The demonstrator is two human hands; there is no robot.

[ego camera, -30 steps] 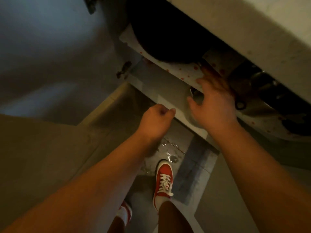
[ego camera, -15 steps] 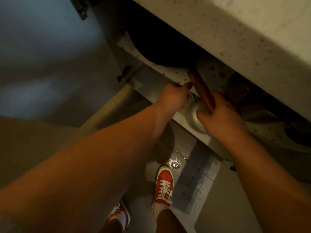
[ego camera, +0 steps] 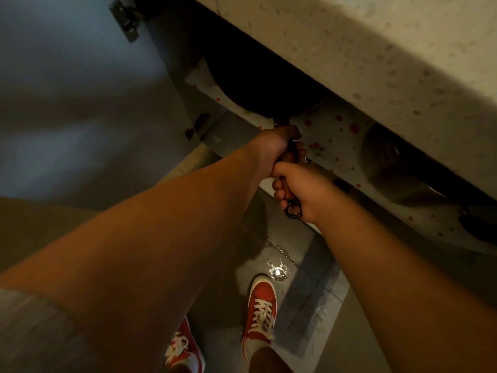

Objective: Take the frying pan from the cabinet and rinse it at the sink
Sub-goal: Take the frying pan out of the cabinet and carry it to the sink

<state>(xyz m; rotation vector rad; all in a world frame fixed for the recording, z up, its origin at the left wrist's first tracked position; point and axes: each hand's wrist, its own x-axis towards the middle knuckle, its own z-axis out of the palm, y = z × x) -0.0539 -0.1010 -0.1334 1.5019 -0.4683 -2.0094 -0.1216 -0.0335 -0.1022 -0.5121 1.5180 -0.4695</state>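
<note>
A large dark frying pan [ego camera: 258, 84] lies on the dotted shelf liner [ego camera: 336, 135] inside the open lower cabinet, mostly under the counter's edge. Its brown handle [ego camera: 289, 157] points out toward me and ends in a black hanging ring [ego camera: 293, 210]. My left hand [ego camera: 277, 144] is wrapped around the handle close to the pan. My right hand [ego camera: 304, 192] grips the handle's outer end, just behind the left. The sink is out of view.
The speckled stone counter [ego camera: 376, 63] overhangs the cabinet. The grey cabinet door [ego camera: 80, 90] stands open at left. Other dark cookware [ego camera: 398, 168] sits on the shelf to the right. The tiled floor has a wet patch [ego camera: 278, 270] near my red shoes [ego camera: 261, 310].
My left hand has slid from the shelf edge onto the handle, and my right hand has shifted to the handle's end. Both now hold it.
</note>
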